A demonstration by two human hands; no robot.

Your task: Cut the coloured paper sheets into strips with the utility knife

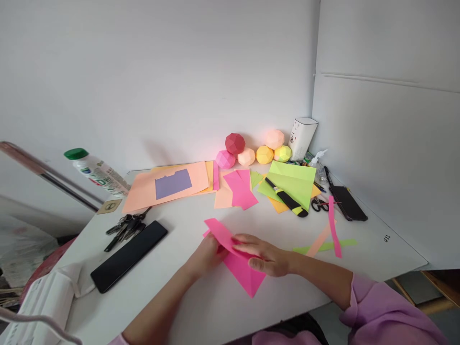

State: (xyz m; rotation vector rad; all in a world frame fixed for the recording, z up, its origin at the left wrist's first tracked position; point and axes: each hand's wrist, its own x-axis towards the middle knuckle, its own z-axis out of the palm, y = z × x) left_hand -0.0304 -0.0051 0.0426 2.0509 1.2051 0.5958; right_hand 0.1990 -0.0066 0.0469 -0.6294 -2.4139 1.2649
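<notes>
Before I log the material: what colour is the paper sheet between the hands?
The paper sheet is bright pink; the head view shows it best.

To the left of the left grip [211,248], a long black object [129,256] lies beside some keys [130,227], with a green-capped bottle [101,174] beyond them. Well right of the right grip [269,255] lies a black phone [348,203].

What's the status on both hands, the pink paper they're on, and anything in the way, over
Left hand partly hidden, at left of pink paper. Right hand laid on top. Utility knife and pink strip nearby, touching neither hand.
</notes>
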